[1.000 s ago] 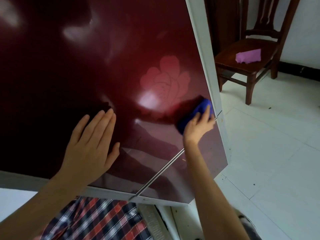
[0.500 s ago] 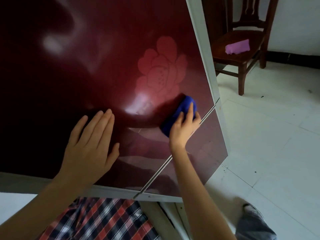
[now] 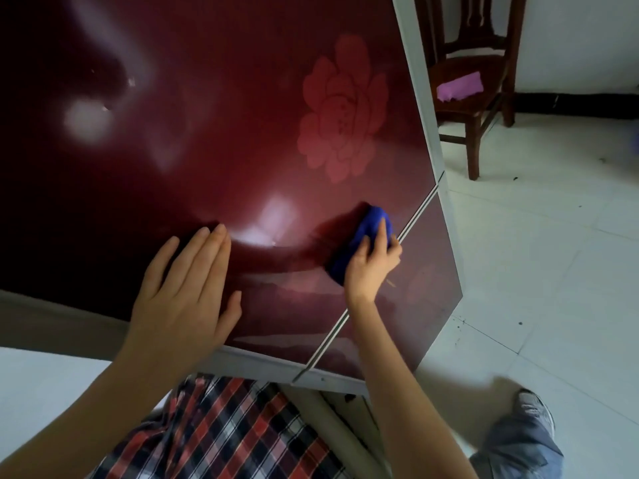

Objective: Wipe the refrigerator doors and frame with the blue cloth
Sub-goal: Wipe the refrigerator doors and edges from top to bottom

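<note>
- now the right grip (image 3: 371, 267) curls round the bunched blue cloth (image 3: 358, 242), pressed on the upper door (image 3: 207, 150).
- lower door (image 3: 427, 278) lies just right of it, across the slanting seam (image 3: 416, 216).
- left grip (image 3: 186, 292) rests flat, empty, farther left.

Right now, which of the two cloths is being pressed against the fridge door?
The blue cloth, gripped by the right hand against the dark red refrigerator door. The purple cloth lies untouched on the wooden chair seat.
</note>
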